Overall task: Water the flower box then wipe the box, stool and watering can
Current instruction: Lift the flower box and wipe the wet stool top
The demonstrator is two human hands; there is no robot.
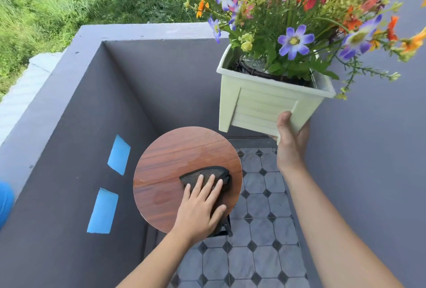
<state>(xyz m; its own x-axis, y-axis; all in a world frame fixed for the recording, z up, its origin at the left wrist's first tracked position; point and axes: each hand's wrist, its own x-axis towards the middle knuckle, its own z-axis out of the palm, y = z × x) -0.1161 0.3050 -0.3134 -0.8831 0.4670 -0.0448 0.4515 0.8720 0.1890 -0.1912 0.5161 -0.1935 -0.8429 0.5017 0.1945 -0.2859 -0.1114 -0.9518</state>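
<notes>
Counted: one flower box (pixel 260 105) at 2 o'clock, one stool (pixel 170 163), one cloth (pixel 207 172), two blue patches (pixel 119 154) at 9 o'clock.

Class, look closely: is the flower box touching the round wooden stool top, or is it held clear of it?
Apart. The head view shows the right hand holding the flower box up, tilted, floor tiles visible between it and the stool top.

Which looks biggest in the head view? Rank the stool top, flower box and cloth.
1. Stool top
2. Flower box, close behind; held nearer the camera, so unsure
3. Cloth, partly under the left hand
</notes>
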